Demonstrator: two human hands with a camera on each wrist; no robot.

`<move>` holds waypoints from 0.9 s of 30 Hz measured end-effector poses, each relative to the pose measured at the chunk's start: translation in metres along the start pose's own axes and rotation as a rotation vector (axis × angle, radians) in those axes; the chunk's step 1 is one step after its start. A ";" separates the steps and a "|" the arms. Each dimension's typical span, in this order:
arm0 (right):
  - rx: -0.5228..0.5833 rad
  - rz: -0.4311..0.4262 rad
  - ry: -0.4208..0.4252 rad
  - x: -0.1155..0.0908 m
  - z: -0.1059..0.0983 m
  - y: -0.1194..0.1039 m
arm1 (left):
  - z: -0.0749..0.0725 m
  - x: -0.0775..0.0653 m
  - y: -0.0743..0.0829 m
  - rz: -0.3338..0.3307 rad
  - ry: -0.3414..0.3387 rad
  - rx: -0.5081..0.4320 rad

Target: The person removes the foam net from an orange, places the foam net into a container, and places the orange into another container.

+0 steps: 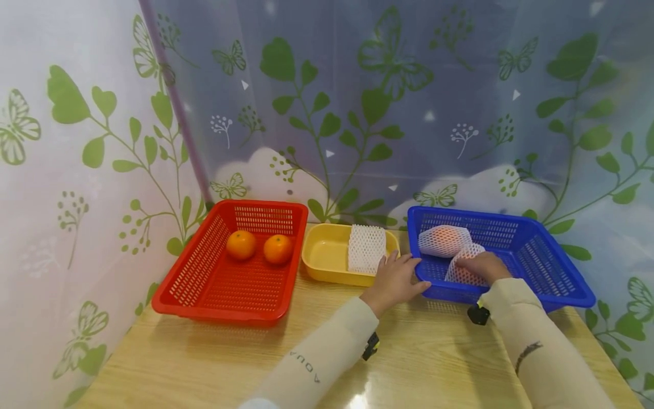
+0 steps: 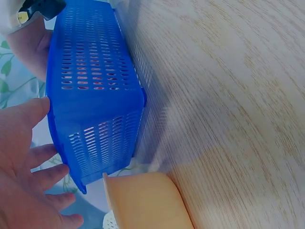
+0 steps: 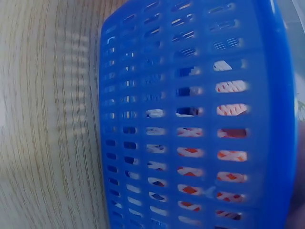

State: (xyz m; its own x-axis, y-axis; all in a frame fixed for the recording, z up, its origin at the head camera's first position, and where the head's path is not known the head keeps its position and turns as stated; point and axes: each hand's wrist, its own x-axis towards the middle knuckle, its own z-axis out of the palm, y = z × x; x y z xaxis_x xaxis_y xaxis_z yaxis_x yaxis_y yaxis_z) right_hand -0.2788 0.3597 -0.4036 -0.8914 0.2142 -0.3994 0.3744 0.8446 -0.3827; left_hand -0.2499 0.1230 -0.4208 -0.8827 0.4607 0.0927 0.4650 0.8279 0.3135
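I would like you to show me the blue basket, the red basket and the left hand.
Blue basket point(image 2: 105, 102): left wrist view, outer corner.
Red basket point(image 1: 237, 287): head view, bare floor.
Left hand point(image 1: 394, 282): head view, its back.

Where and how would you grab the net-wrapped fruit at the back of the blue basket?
I'd come from above and grip the net-wrapped fruit around its plump middle, thumb and fingers on opposite long sides. It lies lengthwise in the blue basket, whose walls rise around it, so overhead looks easiest. Its right end seems to be mostly netting, probably a poorer hold.
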 end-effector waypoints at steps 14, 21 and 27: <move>0.034 -0.061 0.052 -0.019 -0.012 0.004 | 0.002 0.002 -0.001 0.003 -0.026 0.012; 0.051 -0.083 0.069 -0.027 -0.018 -0.002 | 0.001 0.002 -0.006 0.057 -0.058 -0.006; 0.034 -0.201 0.133 -0.040 -0.020 -0.009 | -0.001 0.002 -0.008 0.095 -0.086 -0.018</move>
State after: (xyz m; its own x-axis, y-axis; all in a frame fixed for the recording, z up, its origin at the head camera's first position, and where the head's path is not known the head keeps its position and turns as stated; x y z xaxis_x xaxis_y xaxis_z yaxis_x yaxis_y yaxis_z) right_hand -0.2516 0.3531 -0.3669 -0.9738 0.1081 -0.2001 0.1924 0.8603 -0.4721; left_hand -0.2555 0.1165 -0.4221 -0.8254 0.5631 0.0414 0.5442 0.7739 0.3239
